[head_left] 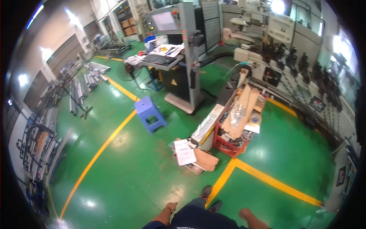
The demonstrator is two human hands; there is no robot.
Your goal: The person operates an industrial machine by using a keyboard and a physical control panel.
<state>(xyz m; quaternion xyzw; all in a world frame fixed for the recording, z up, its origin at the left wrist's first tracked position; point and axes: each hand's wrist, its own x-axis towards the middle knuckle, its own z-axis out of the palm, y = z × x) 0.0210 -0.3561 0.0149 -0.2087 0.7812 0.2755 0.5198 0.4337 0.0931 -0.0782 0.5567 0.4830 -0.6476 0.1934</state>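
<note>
1. Nothing is in hand: the person stands on the green workshop floor (126,179) with both arms hanging at the sides, so any handling of the goods ahead is not yet begun.
2. The nearest things lie just ahead of the feet: a low pile of cardboard sheets (206,159) with white papers (184,152) on top, beside a red crate (228,145) stacked with wooden boards (239,112) and a long silvery metal profile (207,124).
3. The left hand (170,207) hangs low at the near edge, empty, fingers loosely curled and touching nothing.
4. The right hand (244,213) also hangs beside the hip and holds nothing; it looks loosely clenched, though the fisheye rim blurs it.
5. A blue plastic stool (149,113) stands farther left, by the yellow floor line (103,145); a grey control console (173,42) stands at the far side.
</note>
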